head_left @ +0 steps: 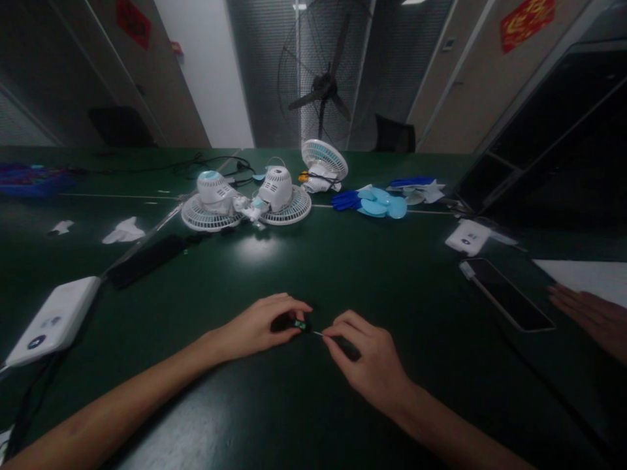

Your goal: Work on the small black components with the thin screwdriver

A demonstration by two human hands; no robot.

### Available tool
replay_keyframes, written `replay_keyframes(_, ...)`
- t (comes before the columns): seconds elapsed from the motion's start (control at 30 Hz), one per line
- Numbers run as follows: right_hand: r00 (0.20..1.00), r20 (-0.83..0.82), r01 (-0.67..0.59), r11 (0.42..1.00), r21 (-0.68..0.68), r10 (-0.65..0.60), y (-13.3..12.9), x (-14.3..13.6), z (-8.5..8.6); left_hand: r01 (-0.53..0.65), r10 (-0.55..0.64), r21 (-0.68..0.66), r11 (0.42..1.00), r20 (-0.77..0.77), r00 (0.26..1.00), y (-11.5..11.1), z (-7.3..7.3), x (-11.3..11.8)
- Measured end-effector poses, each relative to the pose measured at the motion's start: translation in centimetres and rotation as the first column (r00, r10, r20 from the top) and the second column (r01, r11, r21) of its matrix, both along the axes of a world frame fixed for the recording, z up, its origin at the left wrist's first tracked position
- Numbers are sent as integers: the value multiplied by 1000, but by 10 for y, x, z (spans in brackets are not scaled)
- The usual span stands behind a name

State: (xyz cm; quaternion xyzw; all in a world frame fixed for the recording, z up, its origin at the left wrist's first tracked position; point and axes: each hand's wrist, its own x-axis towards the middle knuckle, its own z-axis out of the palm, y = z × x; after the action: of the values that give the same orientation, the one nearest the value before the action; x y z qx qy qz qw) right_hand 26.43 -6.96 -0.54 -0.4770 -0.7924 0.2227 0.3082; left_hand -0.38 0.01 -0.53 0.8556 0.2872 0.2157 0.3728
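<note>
Near the middle of the dark green table (255, 274), my left hand (272, 324) curves around a small green part (300, 324), which shows between its thumb and fingers. My right hand (367, 352) pinches a thin, light-coloured pin-like piece (318, 333) between thumb and forefinger. The tip of that piece points left toward the green part, with a small gap between them. The exact kind of each small item is too small to tell.
White fans (275, 189) lie at the back, beside blue gloves (345, 200). A white device (55, 320) stands at left. A phone-like slab (507, 295), a white box (467, 237) and another person's hand (588, 316) are at right.
</note>
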Motion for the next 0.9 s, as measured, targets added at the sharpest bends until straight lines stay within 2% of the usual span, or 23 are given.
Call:
replay_keyframes(0.33, 998, 44, -33, 999, 13, 33, 0, -2, -1, 55, -55, -7, 998, 12, 998, -4, 3, 6)
replay_keyframes(0.5, 999, 11, -41, 999, 17, 41, 0, -4, -1, 70, -70, -22, 997, -4, 998, -6, 5, 8)
replay_keyframes(0.67, 994, -1, -107, 994, 35, 107, -1, -6, 0, 115, -115, -46, 992, -2, 993, -11, 7, 16)
replay_keyframes(0.8, 993, -34, -109, 993, 34, 110, -3, -6, 2, 128, -129, -18, 992, -23, 991, -11, 14, 16)
replay_keyframes(0.9, 993, -78, -80, 996, 39, 83, -3, -3, 3, 187, -186, 1, 982, -57, 981, -9, 21, 10)
